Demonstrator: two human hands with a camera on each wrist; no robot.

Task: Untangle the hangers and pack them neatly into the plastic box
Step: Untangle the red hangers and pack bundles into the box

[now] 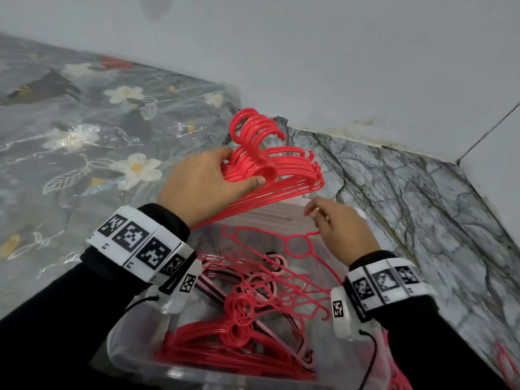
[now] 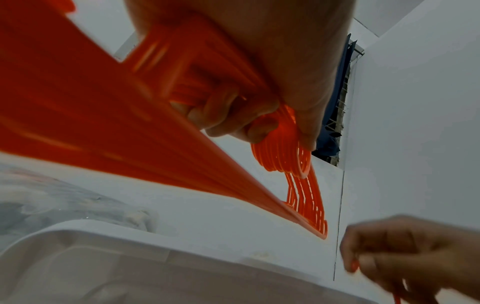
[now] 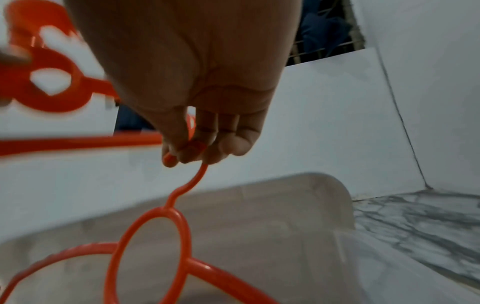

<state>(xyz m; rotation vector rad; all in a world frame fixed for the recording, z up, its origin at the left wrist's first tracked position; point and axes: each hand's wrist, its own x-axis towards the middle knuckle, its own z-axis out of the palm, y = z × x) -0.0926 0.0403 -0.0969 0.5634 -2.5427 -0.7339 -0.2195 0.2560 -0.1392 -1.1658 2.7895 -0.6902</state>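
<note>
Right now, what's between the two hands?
In the head view, only the box's far rim lies between the left hand, gripping the hanger stack, and the right hand.

blurred hanger stack at left wrist

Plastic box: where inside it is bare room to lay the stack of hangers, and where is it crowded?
Bare floor shows at the far end of the box, beneath the single hanger in the right hand. The near end is crowded with hangers. The left hand holds the stack above the far rim.
</note>
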